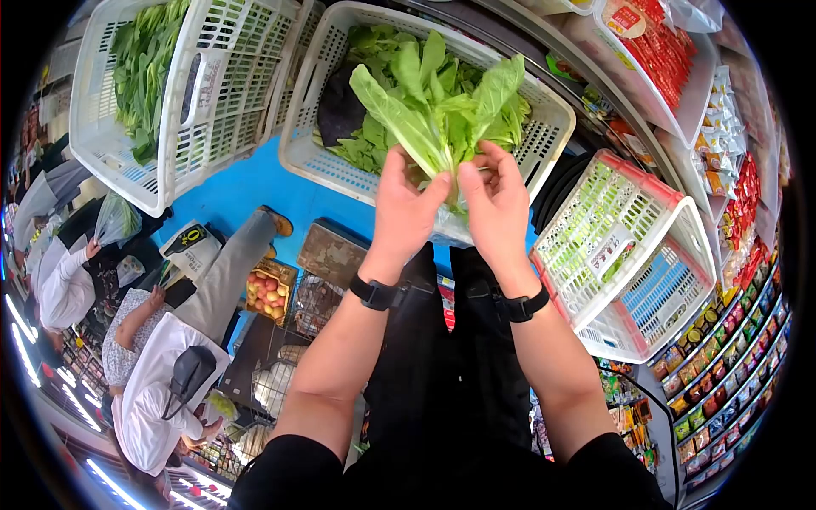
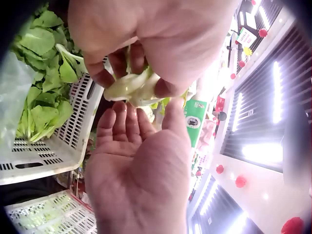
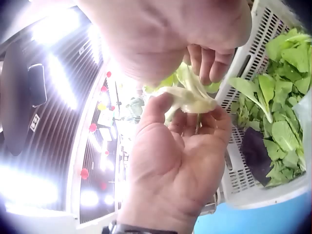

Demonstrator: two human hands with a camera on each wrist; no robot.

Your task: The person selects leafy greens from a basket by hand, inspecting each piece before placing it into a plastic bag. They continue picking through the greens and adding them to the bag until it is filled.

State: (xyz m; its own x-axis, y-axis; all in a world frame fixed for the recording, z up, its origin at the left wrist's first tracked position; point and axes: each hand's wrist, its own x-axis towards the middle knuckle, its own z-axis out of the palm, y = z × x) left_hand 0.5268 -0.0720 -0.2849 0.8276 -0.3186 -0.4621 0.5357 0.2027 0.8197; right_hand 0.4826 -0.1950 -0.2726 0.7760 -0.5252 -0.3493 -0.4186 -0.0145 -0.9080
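A leafy green (image 1: pixel 438 102) with broad leaves and a pale stem is held up over a white crate. My left hand (image 1: pixel 406 208) grips its base; in the right wrist view, thumb and fingers close round the pale stem (image 3: pixel 187 100). Right beside the stem is my right hand (image 1: pixel 497 208), thumb toward the plant and fingers loosely bent. The left wrist view has this hand palm up, fingers fairly straight, fingertips at the stem base (image 2: pixel 131 92). The white crate (image 1: pixel 293 157) beneath holds more loose leafy greens (image 1: pixel 365 153) and a dark purple-black piece (image 1: pixel 338 106).
Another white crate (image 1: pixel 174 127) of greens stands at left, and a red-edged crate (image 1: pixel 608 246) at right. Packaged snacks (image 1: pixel 722 340) line shelves on the right. Apples in a box (image 1: pixel 268 293) and other people (image 1: pixel 161 382) are at left, by a blue floor (image 1: pixel 242 191).
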